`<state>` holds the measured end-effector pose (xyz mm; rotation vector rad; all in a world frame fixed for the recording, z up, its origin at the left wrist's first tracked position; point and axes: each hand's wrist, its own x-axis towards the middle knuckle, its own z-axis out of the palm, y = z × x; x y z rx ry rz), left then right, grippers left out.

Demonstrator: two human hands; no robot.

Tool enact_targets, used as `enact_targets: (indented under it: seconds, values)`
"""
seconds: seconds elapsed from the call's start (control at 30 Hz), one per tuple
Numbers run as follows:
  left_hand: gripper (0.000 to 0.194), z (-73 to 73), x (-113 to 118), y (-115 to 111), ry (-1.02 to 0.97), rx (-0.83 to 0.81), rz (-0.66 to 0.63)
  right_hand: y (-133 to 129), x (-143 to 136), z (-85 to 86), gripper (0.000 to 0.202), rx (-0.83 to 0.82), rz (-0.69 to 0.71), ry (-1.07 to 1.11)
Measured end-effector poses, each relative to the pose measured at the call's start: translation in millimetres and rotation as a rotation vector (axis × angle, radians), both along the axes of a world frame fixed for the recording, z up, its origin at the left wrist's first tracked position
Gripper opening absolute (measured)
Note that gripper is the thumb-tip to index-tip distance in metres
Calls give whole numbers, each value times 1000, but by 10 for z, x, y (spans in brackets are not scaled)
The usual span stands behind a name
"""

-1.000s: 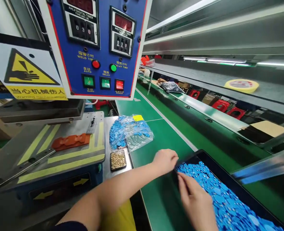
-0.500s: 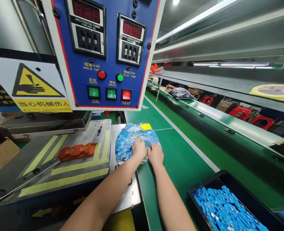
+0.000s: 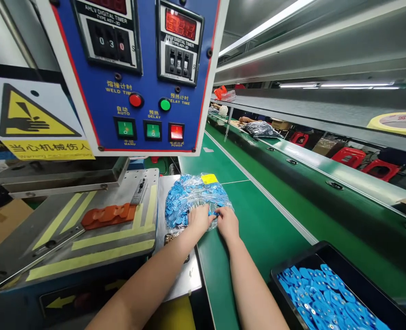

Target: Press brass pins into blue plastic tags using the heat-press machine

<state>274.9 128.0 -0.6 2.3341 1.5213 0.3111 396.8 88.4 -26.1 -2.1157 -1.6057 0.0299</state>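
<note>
A clear plastic bag full of small blue plastic pieces lies across a white plate and the green belt, with a yellow label on its top. My left hand is closed on the near side of the bag, its fingertips partly hidden in the plastic. Just to its right, my right hand pinches the bag's film with bent fingers. Under my left wrist, a small container of metal bits shows in part.
The blue control box of a welding machine hangs at upper left, above a metal bed holding an orange fixture. A black tray of blue pieces stands at lower right. A shelf with a yellow tape roll runs along the right.
Both hands stay at the bag; my right hand has shifted slightly right, and the film between the hands is spread a little more. The camera view has moved slightly.
</note>
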Motion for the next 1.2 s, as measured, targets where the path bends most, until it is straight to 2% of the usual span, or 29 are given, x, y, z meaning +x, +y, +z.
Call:
enact_targets:
  seconds: [0.07,0.23,0.43,0.73,0.93,1.0,1.07,1.13,1.2]
  values:
    - [33,-15,-25,-12,-28,11,-4,-12,0,-7,34,19,-23,11]
    - [22,-90,-52,26,-50,42,-61,18,-86,-25,25,33,-30,-18]
    - [21,-75,-71,0,-82,83,-78,28,-84,-43,25,39,11,-40]
    - [25,-52,-137,9,-84,20,-42,62,-5,-123,23,88,33,-24]
    - [23,-96,-285,-41,-204,42,5,89,18,-197,22,142,20,-10]
    - [29,-127,-335,-66,-219,63,-24,98,24,-214,21,155,21,-4]
    - [38,-157,-356,-77,-186,73,-111,104,28,-229,21,167,24,-1]
    - [37,-180,-347,-76,-138,64,-204,108,32,-243,20,178,23,1]
    - [30,-191,-324,-69,-104,53,-246,111,39,-258,20,190,19,1]
